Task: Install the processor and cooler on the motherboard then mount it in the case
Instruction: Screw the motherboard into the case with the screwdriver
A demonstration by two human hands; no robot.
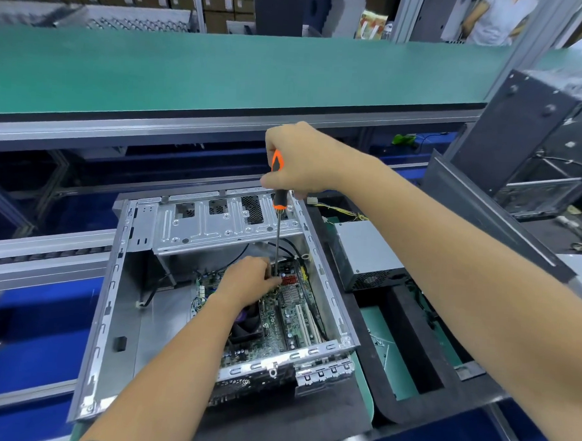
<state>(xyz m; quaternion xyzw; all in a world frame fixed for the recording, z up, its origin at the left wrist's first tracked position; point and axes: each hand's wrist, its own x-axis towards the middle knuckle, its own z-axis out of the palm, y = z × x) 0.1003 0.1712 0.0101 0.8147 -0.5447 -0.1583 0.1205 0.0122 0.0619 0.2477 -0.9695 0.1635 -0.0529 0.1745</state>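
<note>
L hand (248,280) reaches down into the case (112,300), fingers bunched at the screwdriver's (279,187) tip near the motherboard's (279,315) far edge, prob steadying a screw; can't tell if it's actually pinching one. Board lies flat on the case floor toward its right wall, cooler (246,327) on it, partly under my L forearm. Driver stands nearly upright, long axis vertical, tip straight below my R hand (296,161), right by the L fingers. R hand is wrapped round the orange-black handle, high over the case's far edge, arm stretched forward. Next, I'd say: seat tip, turn.
</note>
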